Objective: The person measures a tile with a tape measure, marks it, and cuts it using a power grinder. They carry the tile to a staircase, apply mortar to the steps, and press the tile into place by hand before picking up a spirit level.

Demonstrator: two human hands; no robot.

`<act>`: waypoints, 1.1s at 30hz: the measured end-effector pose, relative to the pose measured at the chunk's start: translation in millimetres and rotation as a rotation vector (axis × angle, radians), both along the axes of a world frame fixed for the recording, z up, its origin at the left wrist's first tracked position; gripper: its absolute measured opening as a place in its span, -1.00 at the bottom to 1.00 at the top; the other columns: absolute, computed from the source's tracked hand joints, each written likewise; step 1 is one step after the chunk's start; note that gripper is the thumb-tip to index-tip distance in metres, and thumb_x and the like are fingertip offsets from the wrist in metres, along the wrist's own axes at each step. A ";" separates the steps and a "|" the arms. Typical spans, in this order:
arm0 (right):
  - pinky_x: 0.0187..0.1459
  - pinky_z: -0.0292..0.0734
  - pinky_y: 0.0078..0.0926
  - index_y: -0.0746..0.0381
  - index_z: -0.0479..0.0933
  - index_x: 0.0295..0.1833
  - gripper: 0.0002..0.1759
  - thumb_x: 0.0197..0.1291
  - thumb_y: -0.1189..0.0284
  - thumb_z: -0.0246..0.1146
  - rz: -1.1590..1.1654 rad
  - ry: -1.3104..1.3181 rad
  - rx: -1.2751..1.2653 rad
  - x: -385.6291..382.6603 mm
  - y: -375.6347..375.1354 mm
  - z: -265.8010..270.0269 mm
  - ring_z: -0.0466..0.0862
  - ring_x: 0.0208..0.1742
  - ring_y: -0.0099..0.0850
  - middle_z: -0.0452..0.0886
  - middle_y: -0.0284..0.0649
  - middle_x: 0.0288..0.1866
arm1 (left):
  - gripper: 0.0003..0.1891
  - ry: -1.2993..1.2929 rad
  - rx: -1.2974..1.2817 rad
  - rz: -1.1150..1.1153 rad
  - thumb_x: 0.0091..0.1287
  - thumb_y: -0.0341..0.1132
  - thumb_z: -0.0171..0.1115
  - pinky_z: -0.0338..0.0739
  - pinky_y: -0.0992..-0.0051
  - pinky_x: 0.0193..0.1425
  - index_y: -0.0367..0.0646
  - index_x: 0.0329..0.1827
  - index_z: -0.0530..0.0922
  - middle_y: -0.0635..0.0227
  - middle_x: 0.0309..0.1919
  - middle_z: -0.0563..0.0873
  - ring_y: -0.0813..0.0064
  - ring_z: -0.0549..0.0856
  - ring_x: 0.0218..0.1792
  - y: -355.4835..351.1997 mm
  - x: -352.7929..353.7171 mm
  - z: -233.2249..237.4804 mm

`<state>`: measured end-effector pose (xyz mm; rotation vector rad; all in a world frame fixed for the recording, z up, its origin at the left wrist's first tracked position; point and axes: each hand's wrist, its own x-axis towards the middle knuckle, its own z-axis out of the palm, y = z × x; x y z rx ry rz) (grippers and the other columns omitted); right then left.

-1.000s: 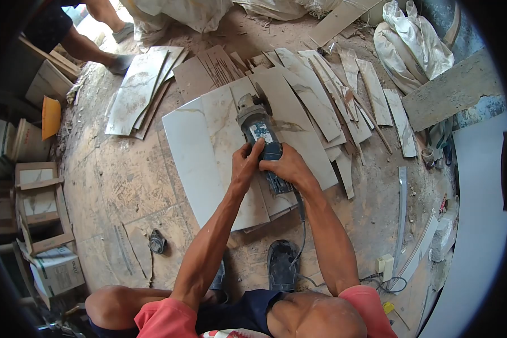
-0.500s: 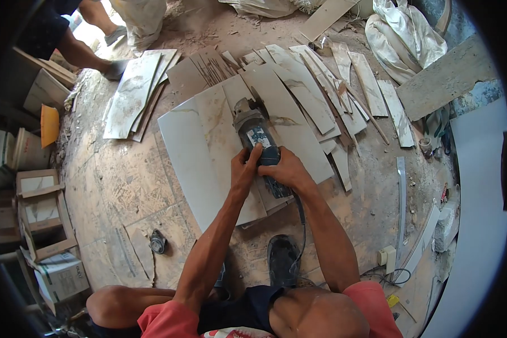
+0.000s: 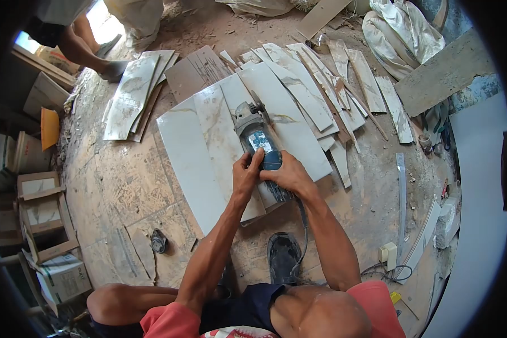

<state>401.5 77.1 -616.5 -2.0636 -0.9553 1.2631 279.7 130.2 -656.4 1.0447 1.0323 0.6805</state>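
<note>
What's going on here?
A person squats over a stack of marbled tiles, with both hands on an angle grinder: the left hand at one side of the body, the right hand at the other. The grinder is over the stack, disc end pointing away from the person; whether the disc is spinning can't be told. Narrow tile strips lie on the person's right, and another person's leg shows at far left.

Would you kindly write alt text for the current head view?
A person's left hand and right hand grip a grinder over marbled tiles. Tile strips lie beyond to the right; boxes stand at left; another person's legs show upper left.
</note>
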 end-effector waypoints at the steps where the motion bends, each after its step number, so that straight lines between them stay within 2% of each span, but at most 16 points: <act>1: -0.24 0.50 -0.47 0.46 0.44 -0.15 -0.36 -0.38 0.25 0.36 0.001 0.001 -0.002 0.0 -1.0 -1.4 0.61 -0.32 -0.29 0.58 -0.03 -0.33 | -0.51 0.001 -0.002 0.001 0.21 -0.01 0.19 0.42 0.63 -0.31 -0.39 -0.17 0.53 0.29 -0.38 0.61 0.63 0.53 -0.39 -0.8 -0.6 -0.5; 7: -0.24 0.50 -0.46 0.48 0.42 -0.12 -0.32 -0.39 0.23 0.36 -0.011 -0.028 -0.013 -1.5 -7.8 3.8 0.61 -0.30 -0.26 0.57 0.01 -0.31 | -0.51 0.027 0.011 -0.023 0.21 -0.01 0.19 0.42 0.63 -0.31 -0.39 -0.17 0.53 0.30 -0.39 0.61 0.63 0.53 -0.40 -6.0 -2.0 -1.7; 9: -0.14 0.51 -0.39 0.47 0.42 -0.10 -0.26 -0.41 0.14 0.34 -0.001 -0.004 -0.045 -1.7 -11.3 7.6 0.63 -0.20 -0.13 0.59 0.12 -0.24 | -0.51 0.047 0.001 -0.031 0.21 0.00 0.19 0.41 0.63 -0.32 -0.38 -0.18 0.54 0.30 -0.40 0.61 0.62 0.52 -0.40 -10.0 -3.0 1.3; 12: -0.15 0.51 -0.39 0.49 0.41 -0.10 -0.24 -0.40 0.13 0.34 -0.010 0.008 -0.036 -3.1 -16.1 5.9 0.63 -0.20 -0.12 0.58 0.14 -0.24 | -0.52 0.071 0.006 -0.036 0.21 -0.01 0.19 0.41 0.63 -0.33 -0.37 -0.19 0.54 0.31 -0.42 0.61 0.63 0.52 -0.41 -14.1 -4.2 2.3; 24: -0.16 0.52 -0.36 0.48 0.40 -0.11 -0.26 -0.38 0.12 0.34 -0.015 0.020 -0.038 -3.9 -29.5 7.3 0.63 -0.22 -0.09 0.58 0.14 -0.26 | -0.58 0.085 0.002 -0.028 0.22 -0.05 0.19 0.39 0.62 -0.39 -0.35 -0.29 0.55 0.35 -0.49 0.58 0.64 0.49 -0.45 -25.9 -5.1 -4.0; 33: -0.18 0.52 -0.35 0.46 0.39 -0.10 -0.26 -0.35 0.11 0.34 0.007 0.003 -0.027 -3.4 -44.9 1.7 0.64 -0.23 -0.10 0.58 0.14 -0.27 | -0.58 0.080 0.025 -0.028 0.23 -0.06 0.19 0.40 0.61 -0.37 -0.36 -0.24 0.54 0.33 -0.45 0.61 0.63 0.51 -0.43 -42.3 -5.0 1.5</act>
